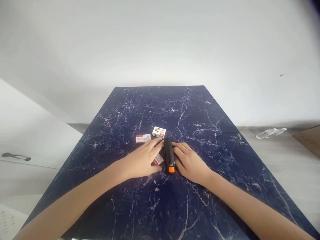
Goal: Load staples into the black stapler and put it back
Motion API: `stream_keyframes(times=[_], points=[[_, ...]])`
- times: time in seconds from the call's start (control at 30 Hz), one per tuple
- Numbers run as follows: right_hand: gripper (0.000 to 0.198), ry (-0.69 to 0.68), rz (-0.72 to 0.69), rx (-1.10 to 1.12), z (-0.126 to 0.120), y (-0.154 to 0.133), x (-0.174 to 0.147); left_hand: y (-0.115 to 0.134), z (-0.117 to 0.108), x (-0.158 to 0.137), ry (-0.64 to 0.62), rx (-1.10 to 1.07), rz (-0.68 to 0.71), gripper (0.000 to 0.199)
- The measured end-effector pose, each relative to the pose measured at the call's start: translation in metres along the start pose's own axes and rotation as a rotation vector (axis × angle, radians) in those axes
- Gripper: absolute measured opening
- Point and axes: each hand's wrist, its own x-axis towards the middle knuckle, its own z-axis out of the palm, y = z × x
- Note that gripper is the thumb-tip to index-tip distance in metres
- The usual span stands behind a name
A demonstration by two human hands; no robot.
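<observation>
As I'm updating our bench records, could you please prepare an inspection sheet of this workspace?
Surface: dark blue, white-veined, marble-patterned table.
Things at hand: black elongated stapler-like tool with orange end; small white printed box near its far end; red-and-white rectangular pack left of that box; second red-and-white pack partly hidden by the left hand.
Clutter: clear plastic bottle lying on the floor at right.
Hands: left hand at the tool's left, right hand at its right; grip unclear.
Cables: nothing seen.
Surroundings: pale wall behind; white cabinet front with dark handle at left.
</observation>
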Motion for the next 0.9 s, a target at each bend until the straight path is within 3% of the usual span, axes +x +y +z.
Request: stream_keyframes(times=[0.13,0.2,0.4,0.57,0.77,0.9], points=[[0.02,-0.024,0.008,-0.009,-0.001,0.001,-0.001,0.002,0.002,-0.003,0.036,0.122,-0.224,0.086],[0.02,-0.03,0.015,-0.016,-0.001,0.001,-0.001,0.002,0.004,-0.003,0.046,0.131,-0.262,0.079],[0.02,-0.014,0.013,-0.016,0.0,0.0,-0.001,-0.006,0.007,-0.001,0.08,0.005,-0.162,0.075],[0.022,-0.01,0.012,0.002,0.0,0.0,-0.001,0.009,0.004,0.004,0.027,-0.085,-0.053,0.063],[0.023,-0.023,0.011,0.004,0.0,0.002,-0.002,0.009,-0.014,0.005,0.057,-0.033,-0.005,0.051],[0.023,-0.029,0.009,0.004,-0.001,0.002,-0.002,-0.009,-0.027,0.005,0.165,0.147,-0.106,0.036]])
